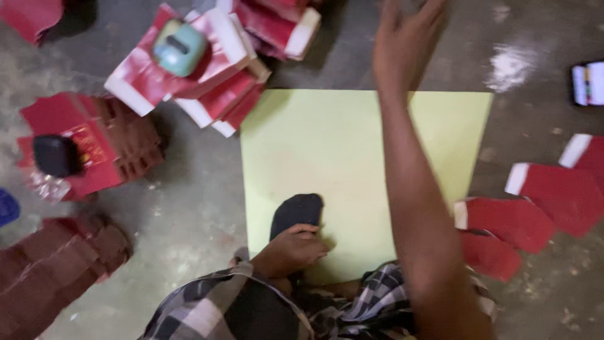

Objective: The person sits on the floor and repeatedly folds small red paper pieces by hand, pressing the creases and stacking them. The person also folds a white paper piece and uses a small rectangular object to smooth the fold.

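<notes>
Red paper stacks [189,69] flank the green sheet [327,164]; both hands empty.

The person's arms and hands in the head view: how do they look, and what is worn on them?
Both are bare. The right arm is long and slim, uncovered up to the right hand, with no sleeve, watch, ring or glove visible. The left hand is also ungloved. Only a black, grey and white checked cloth appears near the left wrist; whether it is a sleeve is unclear.

The right hand [402,44] is motion-blurred, its fingers [434,9] cut off by the top edge; the dark oval pad [296,214] lies partly hidden under the left hand [290,250]
</notes>
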